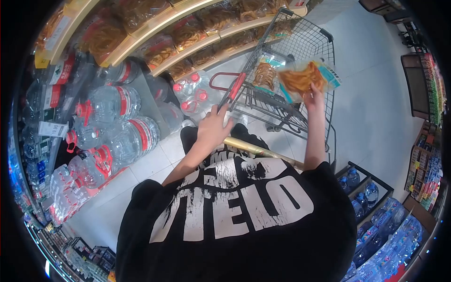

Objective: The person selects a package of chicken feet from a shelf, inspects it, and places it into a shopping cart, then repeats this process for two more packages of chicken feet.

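Note:
My right hand [314,95] is closed on the lower edge of a clear plastic bag of orange-brown food [300,77] with a teal label, held above the shopping cart [324,44]. A second bag of brown food [265,75], also with teal on it, sits in the cart, left of the held one. At the cart's near left corner, my left hand [215,126] has its fingers over the dark end of the red handle piece [236,87]. A gold-coloured bar [256,148] runs from beside that hand across my front.
Shelves [225,35] of similar brown packages curve across the top left. Large water bottles [136,136] stand at the left by a price tag [53,129], and red-capped bottles [191,89] beside the cart. Blue bottle packs [390,235] lie lower right. Tiled floor [361,89] extends right of the cart.

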Demonstrator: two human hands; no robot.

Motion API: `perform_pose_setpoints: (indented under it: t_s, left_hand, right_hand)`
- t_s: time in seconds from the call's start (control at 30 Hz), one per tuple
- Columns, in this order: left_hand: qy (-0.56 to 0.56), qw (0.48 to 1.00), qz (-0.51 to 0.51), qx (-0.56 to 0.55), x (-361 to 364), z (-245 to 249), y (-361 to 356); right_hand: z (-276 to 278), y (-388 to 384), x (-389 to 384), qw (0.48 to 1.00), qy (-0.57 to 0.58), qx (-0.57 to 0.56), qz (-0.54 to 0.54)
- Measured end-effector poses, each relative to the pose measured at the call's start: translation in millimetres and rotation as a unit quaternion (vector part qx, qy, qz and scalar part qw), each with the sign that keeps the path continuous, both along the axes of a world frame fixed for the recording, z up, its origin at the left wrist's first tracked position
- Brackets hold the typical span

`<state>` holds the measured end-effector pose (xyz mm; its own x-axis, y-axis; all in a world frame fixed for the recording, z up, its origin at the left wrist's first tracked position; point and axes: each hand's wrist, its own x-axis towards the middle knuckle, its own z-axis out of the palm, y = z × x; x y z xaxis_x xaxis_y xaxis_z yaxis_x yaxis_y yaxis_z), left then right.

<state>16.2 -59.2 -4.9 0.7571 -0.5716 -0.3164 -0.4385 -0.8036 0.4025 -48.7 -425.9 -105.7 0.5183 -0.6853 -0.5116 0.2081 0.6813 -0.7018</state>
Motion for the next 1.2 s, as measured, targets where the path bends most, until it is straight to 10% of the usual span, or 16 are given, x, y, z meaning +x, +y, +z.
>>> perform_pose_setpoints:
  t_s: [0.1, 0.23, 0.43, 1.0, 1.2]
  left_hand:
    - [0.007, 0.999, 0.009, -0.049, 2, -1, 1]
    - [0.016, 0.993, 0.078, -0.082, 0, 7, -2]
    - [-0.003, 0.981, 0.163, -0.102, 2, 2, 1]
    - [-0.079, 0.973, 0.192, -0.103, -5, 1, -5]
    - [-0.054, 0.974, 0.211, -0.063, -8, -4, 2]
  right_hand:
    - [15, -19, -16, 0.987, 0.127, -0.093, -0.033]
    - [-110, -118, -57, 0.973, 0.201, 0.046, 0.101]
    - [-134, -75, -24, 0.944, 0.325, 0.027, 0.058]
    - [-213, -46, 81, 0.908, 0.138, 0.052, 0.391]
    - [-271, -23, 93, 0.935, 0.278, 0.096, 0.198]
